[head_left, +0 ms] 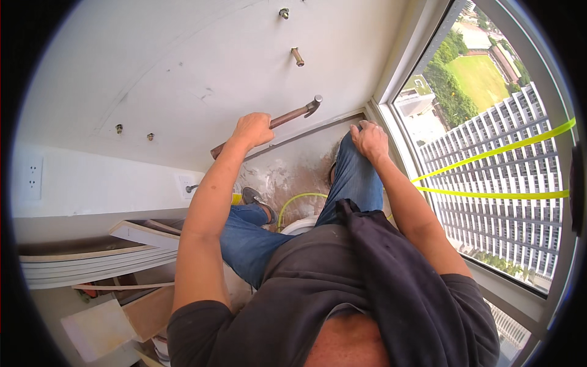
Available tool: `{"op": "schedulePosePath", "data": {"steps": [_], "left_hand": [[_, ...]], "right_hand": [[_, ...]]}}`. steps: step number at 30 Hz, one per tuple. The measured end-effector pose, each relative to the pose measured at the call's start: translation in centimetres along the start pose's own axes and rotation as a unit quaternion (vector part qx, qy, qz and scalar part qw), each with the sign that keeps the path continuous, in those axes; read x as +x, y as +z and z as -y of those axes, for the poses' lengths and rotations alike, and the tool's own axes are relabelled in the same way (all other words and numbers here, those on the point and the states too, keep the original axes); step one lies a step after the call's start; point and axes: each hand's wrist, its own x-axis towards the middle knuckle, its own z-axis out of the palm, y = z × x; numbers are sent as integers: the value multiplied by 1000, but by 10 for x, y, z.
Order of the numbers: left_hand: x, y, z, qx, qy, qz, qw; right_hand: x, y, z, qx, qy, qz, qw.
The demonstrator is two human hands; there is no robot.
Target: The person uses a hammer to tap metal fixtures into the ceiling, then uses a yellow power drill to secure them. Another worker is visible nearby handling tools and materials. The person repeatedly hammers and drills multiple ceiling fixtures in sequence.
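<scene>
My left hand [252, 129] is closed round the brown handle of a claw hammer [292, 116]. The hammer slants up to the right, its metal head in front of the pale wall [202, 67]. Over my bent right knee, my right hand [370, 142] has its fingers curled and drawn together. Whether something small is pinched in them I cannot make out. Blue jeans [358, 180] cover both legs. Metal anchor bolts stick out of the wall, among them a long one [298, 57] above the hammer head and a shorter one [284, 13] higher up.
A large window [477, 153] with yellow straps [507, 148] across it stands close on my right. Stacked trim boards [98, 263] and wood pieces [98, 330] lie at left. A yellow hose [293, 200] curves over the dusty floor [299, 168]. An outlet [33, 176] sits on the wall.
</scene>
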Motion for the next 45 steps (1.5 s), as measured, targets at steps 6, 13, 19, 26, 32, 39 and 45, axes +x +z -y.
{"op": "schedulePosePath", "data": {"steps": [6, 13, 19, 26, 32, 39, 45], "left_hand": [[3, -24, -22, -212, -133, 29, 968], [14, -12, -13, 66, -87, 75, 991], [17, -43, -30, -20, -132, -24, 991], [3, -15, -23, 15, -101, 7, 995], [-4, -71, -51, -143, -183, -153, 960], [-27, -40, -47, -31, -56, 25, 998], [-4, -52, -45, -72, -119, -39, 989]], "right_hand": [[-2, -7, 4, -8, -10, 5, 1000], [1, 2, 2, -23, -15, 4, 1000], [3, 0, 0, -13, -2, 1, 1000], [3, 1, 3, -13, -16, -8, 1000], [3, -3, 7, -21, -12, 3, 1000], [1, 1, 7, -11, -17, -5, 1000], [4, 5, 3, -23, -15, -6, 1000]]}}
